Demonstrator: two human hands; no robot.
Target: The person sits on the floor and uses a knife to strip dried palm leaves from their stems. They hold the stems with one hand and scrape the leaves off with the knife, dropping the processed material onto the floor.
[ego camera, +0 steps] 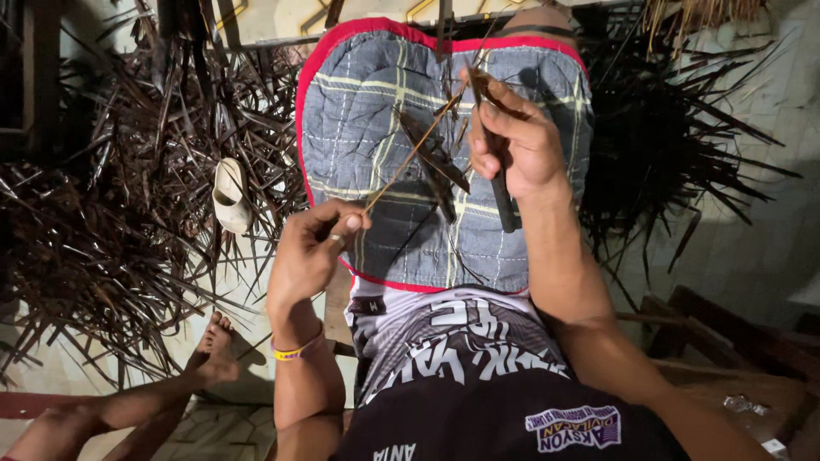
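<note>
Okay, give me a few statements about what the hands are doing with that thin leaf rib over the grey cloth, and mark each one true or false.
1. The left hand pinches the lower end of the thin tan leaf rib. True.
2. The right hand grips a dark-handled knife. True.
3. A grey checked cloth with red edging covers the lap. True.
4. The pale sandal lies on the cloth. False: it lies on the floor among dry dark leaves.
5. A yellow wristband is on the right wrist. False: on the left.
</note>
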